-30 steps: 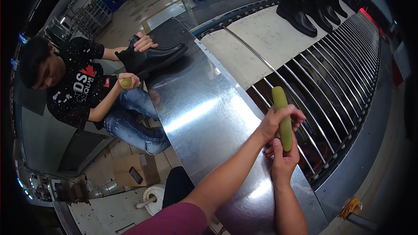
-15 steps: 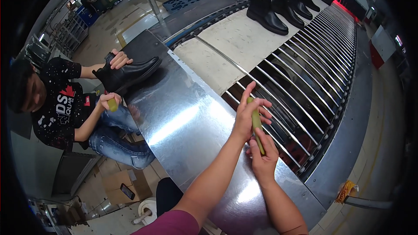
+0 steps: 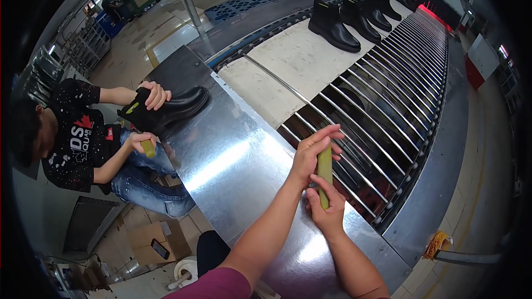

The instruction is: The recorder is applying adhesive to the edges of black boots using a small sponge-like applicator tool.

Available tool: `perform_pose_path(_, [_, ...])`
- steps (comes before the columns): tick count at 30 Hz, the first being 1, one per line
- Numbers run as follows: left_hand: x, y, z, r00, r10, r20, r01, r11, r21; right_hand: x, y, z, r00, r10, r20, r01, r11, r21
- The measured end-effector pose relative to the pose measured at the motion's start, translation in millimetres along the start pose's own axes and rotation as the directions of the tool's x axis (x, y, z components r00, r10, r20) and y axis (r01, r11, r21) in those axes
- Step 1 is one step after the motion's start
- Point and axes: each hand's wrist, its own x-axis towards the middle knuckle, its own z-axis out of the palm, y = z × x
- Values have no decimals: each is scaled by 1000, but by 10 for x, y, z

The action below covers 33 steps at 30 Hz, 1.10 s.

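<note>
A yellow-green bar (image 3: 325, 167), perhaps a wax stick, stands tilted between my two hands above the shiny metal table (image 3: 244, 160). My left hand (image 3: 309, 158) holds its upper part, thumb on the near side and fingers behind, with the index finger stretched out. Its lower part is gripped by my right hand (image 3: 329, 210), thumb and fingers around it. At the left, a co-worker's hand (image 3: 155, 95) holds a black ankle boot (image 3: 180, 105) on the table corner. The co-worker's other hand (image 3: 138, 141) grips a similar yellow-green block (image 3: 148, 148).
Beyond the table runs a conveyor of metal rods (image 3: 382, 116), partly covered by a pale sheet (image 3: 277, 83). Several black boots (image 3: 334, 27) stand on it, near a machine with a red-lit opening (image 3: 432, 17). A cardboard box (image 3: 145, 243) with a phone on it lies at lower left.
My left index finger has dipped from upright toward the right, and the bar stands more upright. The co-worker's boot has turned in their hand. The whole view has shifted slightly.
</note>
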Motion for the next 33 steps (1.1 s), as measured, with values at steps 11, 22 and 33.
perform_pose_path(11, [21,56,14,996,-77,33,79,996,-52,22,-76,-51,998,29,47,-34,994,106])
perform_pose_path(22, [-19,28,184,995,-80,54,72,987,146,46,8,3,972,234,-28,-212,918,334])
perform_pose_path(33, [10,56,137,1000,13,13,-13,997,72,96,-76,60,965,197,-173,-137,942,305])
